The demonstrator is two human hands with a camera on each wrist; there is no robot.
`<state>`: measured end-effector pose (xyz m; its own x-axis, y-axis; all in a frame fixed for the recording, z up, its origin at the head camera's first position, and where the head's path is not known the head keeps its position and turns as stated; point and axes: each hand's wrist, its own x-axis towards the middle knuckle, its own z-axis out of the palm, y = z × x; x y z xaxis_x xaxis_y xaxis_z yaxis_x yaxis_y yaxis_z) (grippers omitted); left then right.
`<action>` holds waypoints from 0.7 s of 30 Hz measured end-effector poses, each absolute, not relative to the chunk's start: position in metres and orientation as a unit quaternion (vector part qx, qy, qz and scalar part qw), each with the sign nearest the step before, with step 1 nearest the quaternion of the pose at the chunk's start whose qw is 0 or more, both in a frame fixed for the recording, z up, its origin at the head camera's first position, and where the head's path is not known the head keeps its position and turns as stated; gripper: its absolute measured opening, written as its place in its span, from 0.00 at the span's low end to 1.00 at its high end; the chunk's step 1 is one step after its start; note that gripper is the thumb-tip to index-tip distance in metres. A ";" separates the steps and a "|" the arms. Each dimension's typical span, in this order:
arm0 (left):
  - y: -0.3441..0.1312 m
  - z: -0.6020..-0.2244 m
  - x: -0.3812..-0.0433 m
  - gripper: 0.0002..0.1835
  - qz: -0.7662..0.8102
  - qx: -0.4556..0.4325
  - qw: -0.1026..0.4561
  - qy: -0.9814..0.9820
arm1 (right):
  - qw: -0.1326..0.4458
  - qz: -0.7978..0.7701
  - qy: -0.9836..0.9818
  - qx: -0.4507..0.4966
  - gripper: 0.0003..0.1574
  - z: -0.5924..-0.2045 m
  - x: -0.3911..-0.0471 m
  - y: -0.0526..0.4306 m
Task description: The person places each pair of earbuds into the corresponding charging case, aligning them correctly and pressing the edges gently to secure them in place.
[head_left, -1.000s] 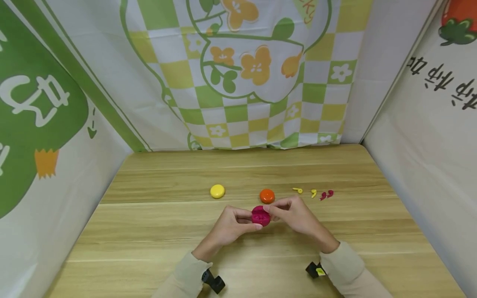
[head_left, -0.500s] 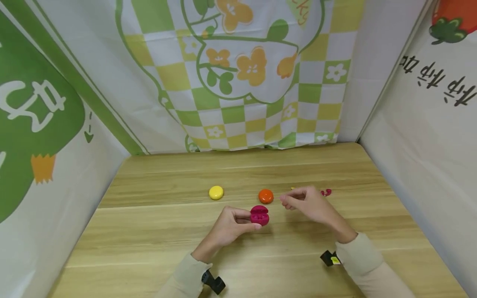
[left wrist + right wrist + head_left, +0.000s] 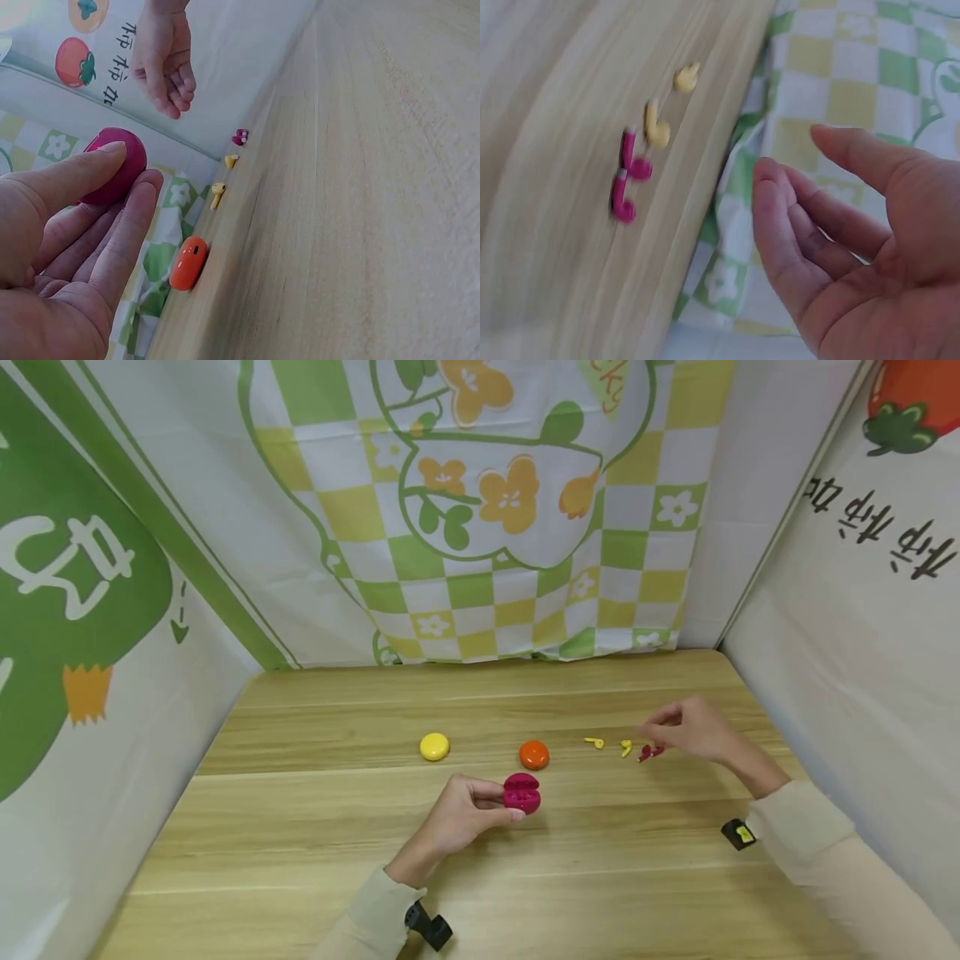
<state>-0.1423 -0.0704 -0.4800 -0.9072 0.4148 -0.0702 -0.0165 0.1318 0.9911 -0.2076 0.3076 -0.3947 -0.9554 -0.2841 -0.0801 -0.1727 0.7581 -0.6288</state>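
My left hand (image 3: 459,817) holds a magenta earbud case (image 3: 522,794), thumb on one side and fingers on the other. Its lid stands raised in the head view; from the left wrist the rounded magenta shell (image 3: 124,166) shows between thumb and fingers. The right hand (image 3: 693,728) hovers above the table near two magenta earbuds (image 3: 630,176). In the right wrist view its thumb and fingers are apart with nothing between them. The magenta earbuds lie close together on the wood, beside two yellow earbuds (image 3: 657,124).
A yellow round case (image 3: 434,747) and an orange round case (image 3: 534,755) sit closed on the wooden table (image 3: 337,860). Printed cloth (image 3: 480,602) hangs along the table's back edge, with pale walls at both sides.
The right hand has left the magenta case, whose lid now stands raised, and moved right and back toward the magenta earbuds. The left hand keeps its hold on the case.
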 end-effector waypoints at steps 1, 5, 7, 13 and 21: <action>-0.071 -0.480 -0.142 0.15 0.645 0.136 0.168 0.733 | 0.088 -0.314 0.937 -0.126 0.19 -0.394 -0.211 0.310; -0.071 -0.478 -0.141 0.15 0.647 0.137 0.168 0.731 | 0.107 -0.275 0.946 -0.134 0.17 -0.394 -0.226 0.317; -0.071 -0.478 -0.141 0.15 0.648 0.136 0.167 0.730 | 0.117 -0.257 0.950 -0.135 0.14 -0.396 -0.232 0.319; -0.071 -0.480 -0.141 0.15 0.653 0.135 0.168 0.726 | 0.141 -0.220 0.955 -0.140 0.07 -0.409 -0.245 0.320; -0.073 -0.478 -0.141 0.14 0.651 0.128 0.168 0.729 | 0.147 -0.225 0.949 -0.167 0.07 -0.422 -0.246 0.316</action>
<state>-0.1410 -0.0725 -0.4775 -0.9109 0.4053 -0.0779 -0.0314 0.1201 0.9923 -0.2462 0.3164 -0.4218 -0.9007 -0.3833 -0.2046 -0.2506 0.8430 -0.4760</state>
